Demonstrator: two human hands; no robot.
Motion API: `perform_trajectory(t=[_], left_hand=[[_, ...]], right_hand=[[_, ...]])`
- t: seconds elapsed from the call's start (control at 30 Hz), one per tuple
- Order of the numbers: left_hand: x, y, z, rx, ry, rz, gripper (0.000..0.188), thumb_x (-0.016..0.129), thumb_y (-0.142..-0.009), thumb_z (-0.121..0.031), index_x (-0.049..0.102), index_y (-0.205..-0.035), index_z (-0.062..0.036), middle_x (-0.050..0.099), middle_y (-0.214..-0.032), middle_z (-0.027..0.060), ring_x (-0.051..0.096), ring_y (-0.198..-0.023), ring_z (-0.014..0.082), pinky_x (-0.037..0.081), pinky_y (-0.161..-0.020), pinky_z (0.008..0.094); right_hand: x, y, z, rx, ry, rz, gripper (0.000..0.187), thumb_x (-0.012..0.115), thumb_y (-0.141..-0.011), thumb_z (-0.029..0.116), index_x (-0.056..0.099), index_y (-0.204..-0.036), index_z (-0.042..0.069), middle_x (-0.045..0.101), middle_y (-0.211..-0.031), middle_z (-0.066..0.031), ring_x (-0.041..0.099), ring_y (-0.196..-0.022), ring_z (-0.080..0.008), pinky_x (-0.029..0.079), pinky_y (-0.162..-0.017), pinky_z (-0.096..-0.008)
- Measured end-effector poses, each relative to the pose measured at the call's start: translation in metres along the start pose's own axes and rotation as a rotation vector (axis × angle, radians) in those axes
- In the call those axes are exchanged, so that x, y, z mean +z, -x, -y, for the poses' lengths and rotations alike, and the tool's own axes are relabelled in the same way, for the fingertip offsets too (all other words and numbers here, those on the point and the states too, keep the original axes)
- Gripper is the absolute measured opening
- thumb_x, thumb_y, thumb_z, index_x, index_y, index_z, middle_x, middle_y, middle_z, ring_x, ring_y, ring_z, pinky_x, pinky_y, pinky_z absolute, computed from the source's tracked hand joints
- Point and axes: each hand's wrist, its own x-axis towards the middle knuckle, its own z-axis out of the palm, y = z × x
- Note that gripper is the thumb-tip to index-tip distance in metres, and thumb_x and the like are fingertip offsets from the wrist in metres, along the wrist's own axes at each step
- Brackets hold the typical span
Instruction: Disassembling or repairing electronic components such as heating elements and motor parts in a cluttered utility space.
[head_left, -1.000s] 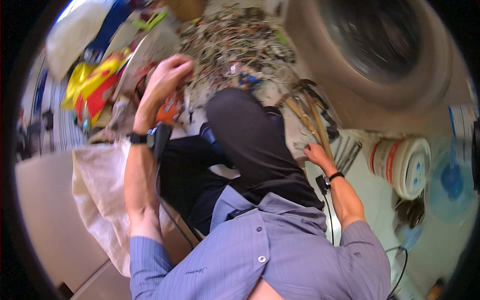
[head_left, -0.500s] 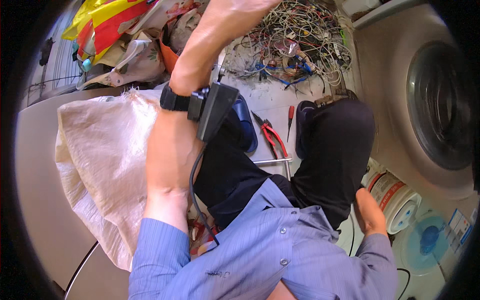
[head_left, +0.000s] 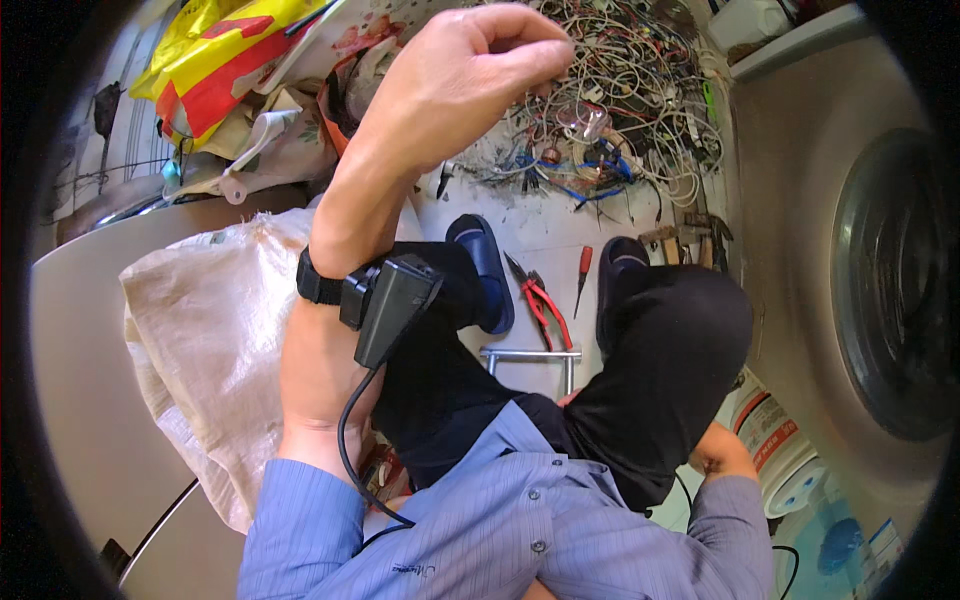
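Observation:
My left hand (head_left: 490,65) is raised ahead of me, over the near left side of a tangled heap of wires (head_left: 630,100). Its thumb and fingers are curled together; whatever may be between them is hidden. A black strap with a black box (head_left: 398,310) and a cable is around my left forearm. My right hand (head_left: 708,450) goes under my right thigh, so its fingers are hidden. On the floor between my feet lie red-handled pliers (head_left: 543,305) and a red-handled screwdriver (head_left: 583,272). A metal tube frame (head_left: 530,355) shows between my knees.
A whitish woven sack (head_left: 215,330) lies at my left, below a yellow and red bag (head_left: 215,75). A front-loading washing machine (head_left: 790,250) stands at the right. Near it are a white bucket (head_left: 770,440), a hammer (head_left: 712,235) and a blue-tinted basin (head_left: 815,540).
My left hand, mostly cut off by the top edge before, now shows fully with curled fingers. The view has shifted, and more of the metal frame is visible. The pliers and screwdriver stay put.

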Motion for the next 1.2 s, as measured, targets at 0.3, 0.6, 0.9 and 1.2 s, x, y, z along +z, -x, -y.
perform_trajectory(t=[0.3, 0.6, 0.9, 1.2], left_hand=[[-0.004, -0.020, 0.034, -0.117, 0.267, 0.017, 0.024, 0.068, -0.099, -0.024, 0.073, -0.106, -0.0019, 0.072, -0.090, 0.0018, 0.065, -0.081, 0.0092, 0.052, -0.075, 0.0250], [0.003, 0.025, -0.003, -0.172, 0.279, -0.017, 0.018, 0.069, -0.098, -0.023, 0.071, -0.101, -0.0048, 0.068, -0.082, -0.0006, 0.058, -0.068, 0.0066, 0.045, -0.060, 0.0215], [-0.015, 0.023, 0.025, -0.161, 0.213, -0.011, 0.029, 0.068, -0.099, -0.032, 0.073, -0.111, -0.0065, 0.075, -0.095, 0.0018, 0.069, -0.080, 0.0099, 0.056, -0.076, 0.0251], [-0.024, 0.009, -0.010, -0.003, 0.279, 0.061, 0.029, 0.071, -0.098, -0.031, 0.074, -0.105, -0.0036, 0.072, -0.089, 0.0012, 0.065, -0.077, 0.0085, 0.051, -0.069, 0.0238]], right_hand=[[-0.021, 0.008, 0.006, -0.046, 0.036, -0.007, 0.046, 0.066, -0.097, 0.029, 0.062, -0.132, -0.001, 0.067, -0.131, -0.0228, 0.063, -0.122, -0.0357, 0.049, -0.100, -0.0439], [-0.036, -0.001, 0.033, -0.222, 0.050, -0.114, 0.048, 0.067, -0.097, 0.028, 0.061, -0.135, -0.001, 0.067, -0.133, -0.0226, 0.062, -0.123, -0.0346, 0.049, -0.101, -0.0433], [-0.224, 0.051, 0.097, -0.593, 0.224, -0.470, 0.041, 0.063, -0.100, 0.019, 0.059, -0.137, 0.000, 0.068, -0.128, -0.0224, 0.066, -0.116, -0.0366, 0.050, -0.100, -0.0421], [-0.320, 0.150, 0.364, -0.907, 0.363, -0.732, 0.027, 0.063, -0.100, 0.017, 0.065, -0.124, 0.003, 0.071, -0.102, -0.0113, 0.067, -0.093, -0.0164, 0.054, -0.083, -0.0330]])
